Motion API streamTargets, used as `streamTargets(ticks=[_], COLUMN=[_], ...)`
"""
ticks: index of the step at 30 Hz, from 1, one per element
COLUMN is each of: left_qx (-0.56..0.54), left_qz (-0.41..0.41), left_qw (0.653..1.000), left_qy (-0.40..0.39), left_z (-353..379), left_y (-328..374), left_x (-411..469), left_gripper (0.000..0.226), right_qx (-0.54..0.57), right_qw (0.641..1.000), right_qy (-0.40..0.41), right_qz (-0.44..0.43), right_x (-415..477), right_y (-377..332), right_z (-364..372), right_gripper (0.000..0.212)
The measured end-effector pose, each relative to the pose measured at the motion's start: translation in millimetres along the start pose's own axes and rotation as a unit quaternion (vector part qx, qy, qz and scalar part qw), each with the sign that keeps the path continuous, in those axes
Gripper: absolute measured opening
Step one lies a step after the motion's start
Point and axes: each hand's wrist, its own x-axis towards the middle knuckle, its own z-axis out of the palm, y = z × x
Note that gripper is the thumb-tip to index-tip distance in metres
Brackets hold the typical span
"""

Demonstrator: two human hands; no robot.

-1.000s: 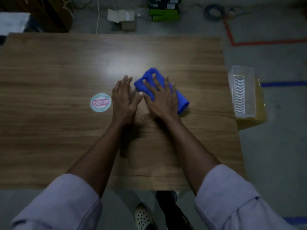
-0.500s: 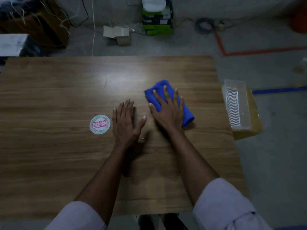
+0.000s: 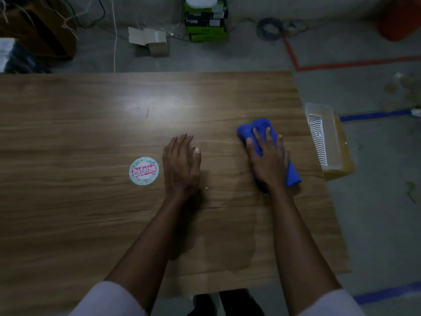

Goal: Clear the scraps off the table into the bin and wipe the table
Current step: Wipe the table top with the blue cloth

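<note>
Wooden table (image 3: 91,224) fills frame. Left hand (image 3: 181,163) flat at centre, fingers straight, together; round sticker (image 3: 144,171) reading "Patelsa" just left. Right hand (image 3: 268,160), fingers spread, presses blue cloth (image 3: 260,125) centre right. Clear bin (image 3: 329,124) beside table's right edge.

Workshop-like room, by its concrete floor (image 3: 376,213) — red tape lines (image 3: 341,64), coiled cable (image 3: 268,29), cardboard box (image 3: 155,42).

Right hand (image 3: 270,160) flat on blue cloth (image 3: 292,175), left hand (image 3: 181,165) flat on table (image 3: 68,213)
</note>
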Motion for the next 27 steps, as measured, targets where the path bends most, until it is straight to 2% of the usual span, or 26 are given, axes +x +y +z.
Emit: streamTargets(ticks=[2, 5, 8, 11, 14, 16, 20, 24, 27], left_qx=[0.022, -0.006, -0.138, -0.185, -0.179, -0.108, 0.016, 0.053, 0.061], left_qz=[-0.006, -0.033, -0.059, -0.07, -0.085, -0.086, -0.014, -0.005, -0.001], left_qw=[1.0, 0.999, 0.989, 0.98, 0.979, 0.988, 0.996, 0.994, 0.995], left_qy=[-0.012, -0.013, -0.004, -0.023, -0.044, -0.064, -0.082, -0.094, -0.084], left_z=[9, 15, 13, 16, 22, 26, 33, 37, 37], left_y=[-4, -3, 4, 7, 11, 7, 2, 1, 2], left_x=[10, 19, 37, 69, 92, 96, 87, 89, 91], left_gripper=[0.053, 0.061, 0.063, 0.065, 0.063, 0.061, 0.065, 0.07, 0.077], right_qx=[-0.119, -0.124, -0.135, -0.13, -0.118, -0.145, -0.154, -0.141, -0.153], right_qw=[0.993, 0.991, 0.978, 0.956, 0.974, 0.982, 0.988, 0.99, 0.986], right_qy=[0.01, 0.025, -0.029, -0.064, -0.059, -0.042, -0.008, 0.009, -0.008], right_qz=[0.0, -0.049, -0.157, -0.254, -0.186, -0.111, -0.027, -0.011, -0.072], right_x=[17, 53, 61, 32, 11, 11, 54, 116, 134], right_y=[-2, -46, -92, -102, -65, -32, -12, -44, -77], right_z=[22, 49, 76, 81, 56, 39, 22, 36, 53], right_gripper=[0.06, 0.058, 0.057, 0.057, 0.059, 0.061, 0.062, 0.061, 0.061])
